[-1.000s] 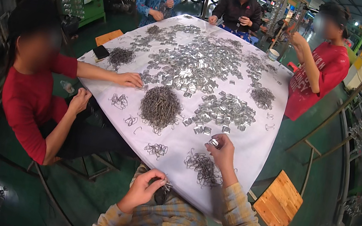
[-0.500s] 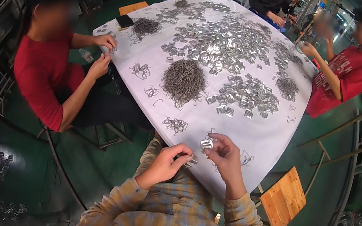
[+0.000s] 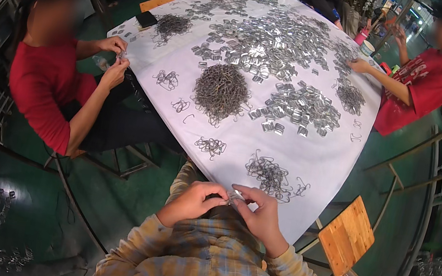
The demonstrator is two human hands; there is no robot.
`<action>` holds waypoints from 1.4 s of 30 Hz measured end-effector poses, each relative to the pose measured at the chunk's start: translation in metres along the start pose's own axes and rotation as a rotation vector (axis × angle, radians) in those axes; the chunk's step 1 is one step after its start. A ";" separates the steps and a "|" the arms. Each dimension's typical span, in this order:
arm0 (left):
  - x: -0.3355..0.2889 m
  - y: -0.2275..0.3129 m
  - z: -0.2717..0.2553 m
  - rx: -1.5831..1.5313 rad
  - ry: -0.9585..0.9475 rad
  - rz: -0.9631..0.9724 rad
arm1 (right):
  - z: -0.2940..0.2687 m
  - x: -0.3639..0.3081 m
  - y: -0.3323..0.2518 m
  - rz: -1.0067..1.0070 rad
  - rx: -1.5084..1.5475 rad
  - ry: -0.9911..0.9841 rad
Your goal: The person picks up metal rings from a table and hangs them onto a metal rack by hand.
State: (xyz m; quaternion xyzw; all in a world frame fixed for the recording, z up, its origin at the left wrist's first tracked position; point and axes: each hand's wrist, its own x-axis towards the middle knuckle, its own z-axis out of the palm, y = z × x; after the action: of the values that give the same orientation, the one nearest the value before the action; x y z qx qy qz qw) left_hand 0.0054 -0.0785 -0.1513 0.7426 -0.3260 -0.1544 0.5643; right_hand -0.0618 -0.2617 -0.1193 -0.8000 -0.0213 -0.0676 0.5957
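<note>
Just off the near edge of the table, my two hands meet at the fingertips. My right hand point(image 3: 261, 213) is closed in a pinch on a shiny slotted metal buckle point(image 3: 236, 194). Thumb and fingers of my left hand point(image 3: 197, 200) are pressed together beside that buckle, on a small metal piece mostly covered by the fingers. Beyond my right hand lies a loose heap of bent wire hooks point(image 3: 269, 175); a smaller cluster of hooks point(image 3: 210, 147) is farther left. Farther in stand a big mound of wire hooks point(image 3: 221, 94) and a spread of flat metal buckles point(image 3: 300, 109).
A white-covered table point(image 3: 153, 87) spreads ahead, with a larger buckle pile point(image 3: 261, 42) across its middle. Co-workers in red sit at the left point(image 3: 43, 89) and right point(image 3: 421, 93); others are at the far side. A wooden stool point(image 3: 348, 236) stands by my right.
My right hand has drawn back from over the near hook heap, bringing its buckle to my left hand. That heap now shows. The right co-worker's hand has reached onto the table.
</note>
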 end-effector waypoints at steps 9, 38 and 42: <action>0.067 -0.035 0.007 0.149 0.026 -0.017 | -0.001 -0.015 -0.001 -0.047 -0.162 0.031; 0.107 -0.055 0.035 0.792 0.063 0.281 | 0.013 -0.022 -0.004 -0.131 -0.130 -0.050; 0.104 -0.059 0.035 0.711 0.106 0.240 | 0.012 -0.021 -0.007 -0.108 -0.135 -0.057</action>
State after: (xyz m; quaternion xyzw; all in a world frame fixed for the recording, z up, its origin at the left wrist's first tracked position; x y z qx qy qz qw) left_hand 0.0797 -0.1635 -0.2028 0.8557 -0.4141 0.0743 0.3013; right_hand -0.0826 -0.2469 -0.1193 -0.8376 -0.0770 -0.0779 0.5352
